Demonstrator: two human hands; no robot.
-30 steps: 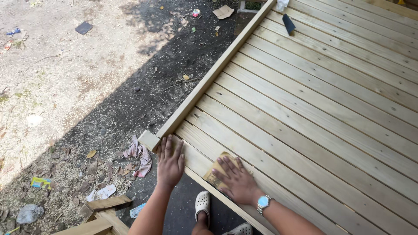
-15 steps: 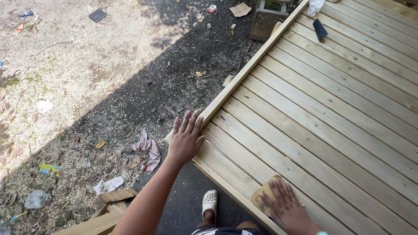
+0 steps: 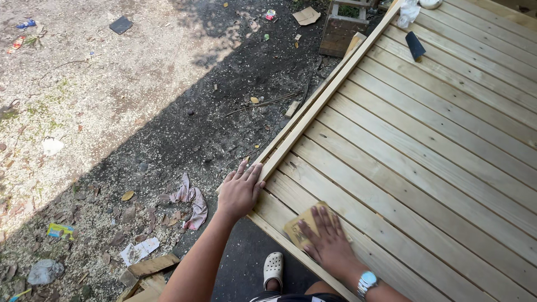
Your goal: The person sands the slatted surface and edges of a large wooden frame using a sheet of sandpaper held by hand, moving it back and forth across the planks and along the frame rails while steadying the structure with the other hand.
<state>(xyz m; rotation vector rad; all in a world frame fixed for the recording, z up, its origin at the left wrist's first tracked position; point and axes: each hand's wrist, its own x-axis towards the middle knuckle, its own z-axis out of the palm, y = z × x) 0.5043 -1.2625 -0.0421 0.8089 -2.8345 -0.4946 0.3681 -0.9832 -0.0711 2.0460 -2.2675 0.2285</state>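
At the frame's bottom, our right hand [image 3: 330, 246] presses flat on sandpaper [image 3: 299, 228], our left hand [image 3: 240, 190] lies open on the panel's [image 3: 425, 145] corner, where splinters could catch our fingers.

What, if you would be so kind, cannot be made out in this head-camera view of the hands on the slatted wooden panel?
- Sandpaper sheet: mostly covered by the right hand in the head view.
- Panel corner: hidden beneath the left hand.
- Slatted panel: cut off by the right and top edges.
- Dark block on the slats: too small to identify.
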